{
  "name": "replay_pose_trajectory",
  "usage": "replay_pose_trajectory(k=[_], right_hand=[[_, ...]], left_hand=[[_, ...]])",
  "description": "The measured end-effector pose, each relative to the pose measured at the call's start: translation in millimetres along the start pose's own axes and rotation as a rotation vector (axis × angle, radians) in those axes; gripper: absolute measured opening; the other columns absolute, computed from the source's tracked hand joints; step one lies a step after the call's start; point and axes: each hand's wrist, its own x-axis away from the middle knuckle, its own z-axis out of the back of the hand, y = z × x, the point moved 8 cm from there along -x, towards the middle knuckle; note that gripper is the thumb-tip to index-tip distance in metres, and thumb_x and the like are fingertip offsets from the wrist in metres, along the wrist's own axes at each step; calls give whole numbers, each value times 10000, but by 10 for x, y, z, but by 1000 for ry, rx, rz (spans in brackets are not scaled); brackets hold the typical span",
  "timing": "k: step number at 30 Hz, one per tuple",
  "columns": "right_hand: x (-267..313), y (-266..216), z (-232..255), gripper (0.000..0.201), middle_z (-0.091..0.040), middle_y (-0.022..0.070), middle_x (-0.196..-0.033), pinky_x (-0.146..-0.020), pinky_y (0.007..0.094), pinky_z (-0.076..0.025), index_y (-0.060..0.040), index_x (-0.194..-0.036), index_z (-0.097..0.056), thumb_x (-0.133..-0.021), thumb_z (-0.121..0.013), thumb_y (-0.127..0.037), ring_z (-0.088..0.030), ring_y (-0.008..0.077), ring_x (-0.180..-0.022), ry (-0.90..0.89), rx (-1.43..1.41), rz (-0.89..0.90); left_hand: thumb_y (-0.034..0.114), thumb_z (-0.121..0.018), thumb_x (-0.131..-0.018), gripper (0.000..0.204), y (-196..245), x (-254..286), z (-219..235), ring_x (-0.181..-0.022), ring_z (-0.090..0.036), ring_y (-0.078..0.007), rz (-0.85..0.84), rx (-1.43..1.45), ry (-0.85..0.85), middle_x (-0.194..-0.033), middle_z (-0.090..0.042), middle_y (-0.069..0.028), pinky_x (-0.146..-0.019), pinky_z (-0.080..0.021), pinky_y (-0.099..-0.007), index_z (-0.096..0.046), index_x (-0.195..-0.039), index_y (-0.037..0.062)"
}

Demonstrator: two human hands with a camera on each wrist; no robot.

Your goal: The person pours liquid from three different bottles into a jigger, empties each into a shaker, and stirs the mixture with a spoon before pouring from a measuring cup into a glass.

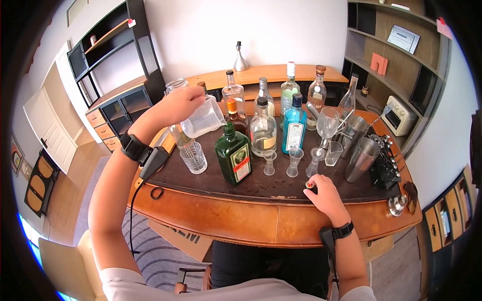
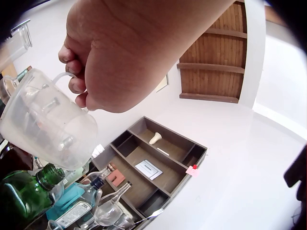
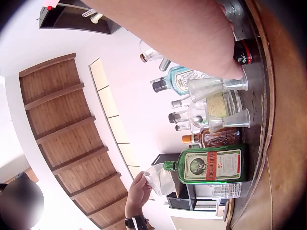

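My left hand (image 1: 175, 104) grips the handle of a clear plastic jug (image 1: 203, 120). The jug is tipped to the right, its lip right at the mouth of an uncapped green square-shouldered bottle (image 1: 234, 156). That bottle stands upright on the dark mat; its label (image 3: 211, 165) reads Jägermeister in the right wrist view. Near the front edge of the mat, my right hand (image 1: 326, 193) holds a small dark bottle cap (image 3: 243, 51) with a red band. Small clear double-ended measuring cups (image 1: 292, 163) stand in a row just beyond the right hand.
A cut-glass tumbler (image 1: 194, 158) stands left of the green bottle. Behind it are several bottles, including a blue one (image 1: 294, 125). On the right are a wine glass (image 1: 328, 123), a metal shaker tin (image 1: 361, 159) and a black rack (image 1: 385, 160). A black hair-tie-like loop (image 1: 157, 193) lies front left.
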Motion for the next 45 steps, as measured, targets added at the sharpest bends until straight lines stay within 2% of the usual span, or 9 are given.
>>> replay_pose_trajectory(k=[11,23,35,38,45], right_hand=[[3,-13,8,273,-666,126,-981,-874,443,-501,-52,-983,-579,-842,-799,-130,-622,356,-989,-2,4,-7],[9,-6,7,281,-660,120,-980,-874,443,-503,-63,-984,-574,-838,-804,-134,-619,356,-996,-2,14,-14],[9,4,-2,278,-671,113,-978,-871,445,-503,-62,-982,-577,-840,-804,-136,-620,354,-989,0,11,-3],[8,19,-13,278,-675,107,-972,-867,441,-505,-62,-977,-577,-838,-806,-137,-621,348,-983,9,7,10],[7,-4,0,280,-675,105,-960,-861,438,-506,-60,-969,-575,-834,-809,-137,-624,341,-971,18,6,23]], left_hand=[[212,-521,-1051,258,81,-32,23,-840,-595,-292,-42,-32,-20,-881,-608,-165,-806,-483,-404,-593,-1043,-36],[207,-501,-1041,262,144,-58,26,-846,-601,-320,18,-51,-86,-892,-618,-188,-809,-487,-416,-592,-1027,-39],[209,-506,-1030,267,224,-99,37,-874,-637,-358,-26,-152,-81,-911,-650,-213,-815,-501,-434,-620,-1019,-33],[221,-524,-1015,274,256,-105,57,-845,-652,-415,-76,-141,-30,-863,-682,-236,-779,-503,-472,-640,-967,-23],[220,-515,-1011,273,260,-135,52,-849,-652,-408,-97,-147,-48,-866,-683,-228,-785,-503,-468,-641,-978,-20]])
